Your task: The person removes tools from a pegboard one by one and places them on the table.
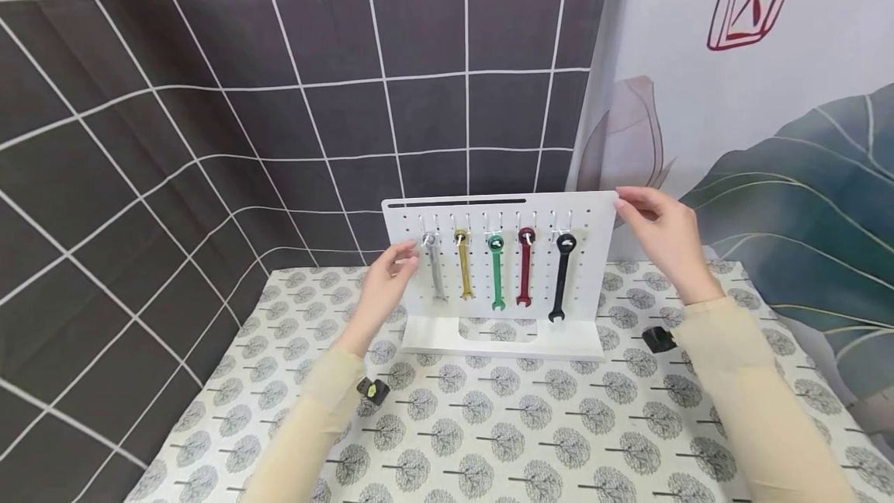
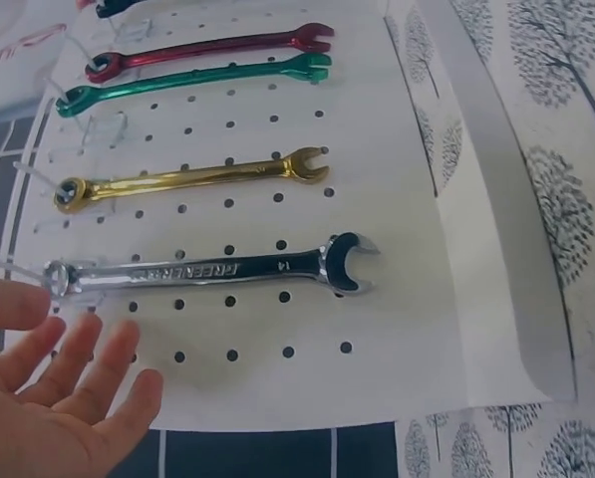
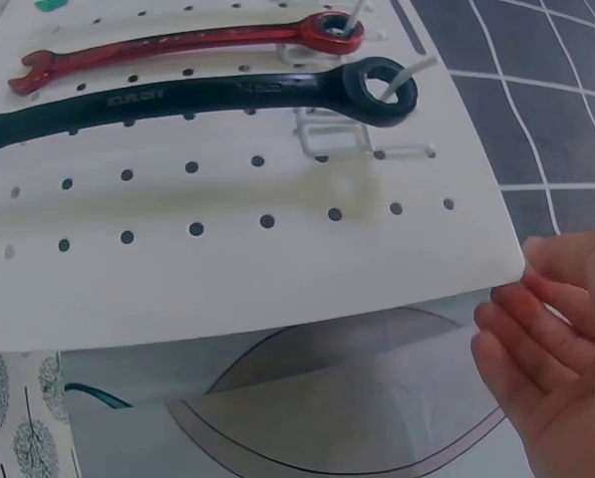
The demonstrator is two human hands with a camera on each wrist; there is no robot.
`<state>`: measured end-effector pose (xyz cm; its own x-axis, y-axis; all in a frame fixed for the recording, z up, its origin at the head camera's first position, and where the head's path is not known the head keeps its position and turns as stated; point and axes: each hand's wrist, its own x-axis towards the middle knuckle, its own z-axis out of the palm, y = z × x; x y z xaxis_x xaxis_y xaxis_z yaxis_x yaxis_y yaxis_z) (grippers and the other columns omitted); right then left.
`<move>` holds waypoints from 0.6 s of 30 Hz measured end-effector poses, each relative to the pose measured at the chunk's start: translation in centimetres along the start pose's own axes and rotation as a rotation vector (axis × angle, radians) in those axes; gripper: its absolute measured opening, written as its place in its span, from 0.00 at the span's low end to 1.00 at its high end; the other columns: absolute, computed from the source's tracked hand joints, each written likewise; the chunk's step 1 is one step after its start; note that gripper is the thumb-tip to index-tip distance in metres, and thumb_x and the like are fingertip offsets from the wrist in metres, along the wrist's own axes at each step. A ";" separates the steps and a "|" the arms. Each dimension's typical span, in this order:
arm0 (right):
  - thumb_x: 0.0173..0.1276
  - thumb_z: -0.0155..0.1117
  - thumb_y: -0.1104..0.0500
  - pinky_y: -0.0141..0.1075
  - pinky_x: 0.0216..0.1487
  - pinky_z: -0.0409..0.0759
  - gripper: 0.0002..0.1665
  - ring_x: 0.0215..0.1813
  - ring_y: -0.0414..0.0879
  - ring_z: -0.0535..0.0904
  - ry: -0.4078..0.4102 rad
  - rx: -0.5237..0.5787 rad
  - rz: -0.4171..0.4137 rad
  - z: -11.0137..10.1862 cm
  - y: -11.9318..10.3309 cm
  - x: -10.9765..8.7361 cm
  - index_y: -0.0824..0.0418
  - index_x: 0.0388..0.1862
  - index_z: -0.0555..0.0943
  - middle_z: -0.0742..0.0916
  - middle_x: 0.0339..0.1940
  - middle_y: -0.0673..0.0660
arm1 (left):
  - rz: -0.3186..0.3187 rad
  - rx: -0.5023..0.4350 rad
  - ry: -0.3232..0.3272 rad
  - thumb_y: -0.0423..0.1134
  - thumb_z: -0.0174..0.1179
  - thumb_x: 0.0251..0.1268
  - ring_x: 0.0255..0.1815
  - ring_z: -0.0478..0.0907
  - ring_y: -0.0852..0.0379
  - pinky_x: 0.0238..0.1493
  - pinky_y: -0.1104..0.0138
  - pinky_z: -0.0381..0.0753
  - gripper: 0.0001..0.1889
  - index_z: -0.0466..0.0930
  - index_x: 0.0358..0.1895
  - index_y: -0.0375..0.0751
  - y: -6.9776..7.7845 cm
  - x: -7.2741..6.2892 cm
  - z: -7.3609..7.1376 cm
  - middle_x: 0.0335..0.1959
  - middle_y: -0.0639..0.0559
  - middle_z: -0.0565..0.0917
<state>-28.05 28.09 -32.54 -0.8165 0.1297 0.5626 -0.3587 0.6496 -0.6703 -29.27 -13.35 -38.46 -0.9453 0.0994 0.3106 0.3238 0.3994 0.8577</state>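
A white pegboard (image 1: 510, 286) stands upright on its base. From its hooks hang a silver wrench (image 2: 207, 271), a yellow wrench (image 1: 465, 266), a green wrench (image 1: 497, 274), a red wrench (image 1: 525, 268) and a black wrench (image 1: 562, 278), ring ends up. My left hand (image 1: 388, 282) is at the board's left side, fingers loosely spread, fingertips close to the silver wrench's ring end. At the top right corner, my right hand (image 1: 660, 235) pinches the board's edge between thumb and fingers; the right wrist view shows the corner at its fingertips.
A cloth with a tree print (image 1: 475, 441) covers the table under the board. Behind hangs a dark curtain with white grid lines (image 1: 335, 115); a pale curtain with large leaves (image 1: 789, 177) hangs at the right.
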 end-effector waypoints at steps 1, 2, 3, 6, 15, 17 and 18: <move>0.75 0.62 0.46 0.18 0.47 0.73 0.24 0.44 0.22 0.74 -0.008 0.008 0.009 0.0 -0.1 0.2 0.59 0.61 0.82 0.87 0.54 0.63 | 0.002 0.000 0.010 0.41 0.56 0.77 0.57 0.81 0.45 0.63 0.53 0.79 0.20 0.74 0.67 0.42 0.0 0.3 0.2 0.59 0.43 0.81; 0.75 0.62 0.45 0.19 0.46 0.73 0.25 0.43 0.23 0.75 -0.017 0.018 0.015 0.0 -0.1 0.3 0.59 0.62 0.82 0.87 0.54 0.63 | 0.004 -0.006 0.016 0.40 0.56 0.77 0.57 0.81 0.44 0.63 0.54 0.79 0.20 0.74 0.67 0.42 0.1 0.5 0.3 0.59 0.43 0.81; 0.75 0.62 0.45 0.19 0.45 0.73 0.25 0.43 0.23 0.76 -0.022 0.021 0.017 0.0 -0.1 0.4 0.58 0.62 0.82 0.87 0.54 0.63 | 0.009 -0.012 0.018 0.39 0.57 0.76 0.58 0.80 0.44 0.64 0.54 0.79 0.19 0.75 0.66 0.41 0.2 0.7 0.5 0.59 0.42 0.82; 0.75 0.62 0.45 0.20 0.42 0.74 0.24 0.40 0.25 0.77 -0.028 0.027 0.008 0.5 0.0 0.8 0.58 0.61 0.83 0.88 0.52 0.64 | 0.007 -0.030 0.020 0.37 0.58 0.75 0.59 0.80 0.43 0.64 0.55 0.79 0.18 0.76 0.64 0.38 0.3 1.2 0.7 0.58 0.41 0.82; 0.74 0.65 0.48 0.20 0.39 0.73 0.21 0.38 0.21 0.76 -0.001 0.010 0.002 1.5 0.1 1.0 0.56 0.59 0.84 0.89 0.49 0.64 | -0.073 -0.169 -0.019 0.36 0.64 0.69 0.58 0.80 0.45 0.65 0.56 0.78 0.18 0.78 0.59 0.36 -0.5 2.4 1.1 0.56 0.40 0.83; 0.74 0.65 0.47 0.20 0.39 0.73 0.21 0.38 0.21 0.75 -0.004 0.001 0.010 1.5 0.1 1.0 0.57 0.58 0.84 0.88 0.50 0.64 | -0.094 -0.184 -0.031 0.37 0.64 0.69 0.57 0.80 0.45 0.64 0.55 0.78 0.18 0.77 0.59 0.36 -0.6 2.5 1.3 0.55 0.40 0.83; 0.74 0.64 0.47 0.20 0.39 0.73 0.21 0.38 0.20 0.75 -0.006 -0.003 0.013 1.4 0.0 1.1 0.57 0.58 0.84 0.88 0.50 0.63 | -0.099 -0.192 -0.033 0.36 0.64 0.69 0.57 0.81 0.45 0.63 0.55 0.79 0.18 0.77 0.59 0.36 -0.7 2.6 1.4 0.55 0.40 0.83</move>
<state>-29.60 27.20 -32.66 -0.8240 0.1334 0.5506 -0.3467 0.6500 -0.6763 -31.97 -12.13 -38.83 -0.9726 0.0993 0.2104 0.2281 0.2280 0.9466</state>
